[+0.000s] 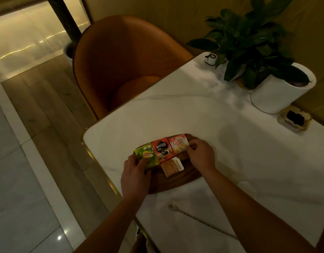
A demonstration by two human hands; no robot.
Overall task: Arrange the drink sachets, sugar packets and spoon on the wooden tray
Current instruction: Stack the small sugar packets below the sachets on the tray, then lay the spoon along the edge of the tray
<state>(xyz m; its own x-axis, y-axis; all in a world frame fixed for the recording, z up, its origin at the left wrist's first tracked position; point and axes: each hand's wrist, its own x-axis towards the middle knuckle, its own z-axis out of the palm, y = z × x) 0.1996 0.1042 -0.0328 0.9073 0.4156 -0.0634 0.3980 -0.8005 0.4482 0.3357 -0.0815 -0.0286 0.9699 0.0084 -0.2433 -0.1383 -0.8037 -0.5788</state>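
Marble table (212, 115): white and veined, it carries everything we handle.
Wooden tray (175, 181): a dark oval board near the table's left edge. It looks stiff and flat, and we see no need to lift it.
Spoon (203, 222): a long, thin metal stirrer with a twisted stem. It lies on the table nearer to us than the tray, off the wood and well apart from both grips. We judge it rigid, light and apt to skid on marble, so it is best pinched at mid-stem.
Left grip (136, 172): fingers curled on the near left corner of the Lipton sachet, pinching it at the tray's left end.
Right grip (199, 154): fingertips drawn together on the right edge of the Coffee mate sachet, at the tray's far right.
Lipton sachet (146, 154): green and flat on the wood. We expect thin foil, light and crinkly, which slides easily when nudged by a corner.
Nescafe sachet (162, 148): red, lying between the other two with its edges against both. Neither grip touches it.
Coffee mate sachet (178, 144): cream and orange, at the right end of the row. It probably holds soft powder, so we hold it by the edge.
Sugar packets (169, 168): a brown one partly over a white one, just on our side of the Nescafe sachet. They lie between the grips and neither touches them. Being paper, they look light and easily creased.
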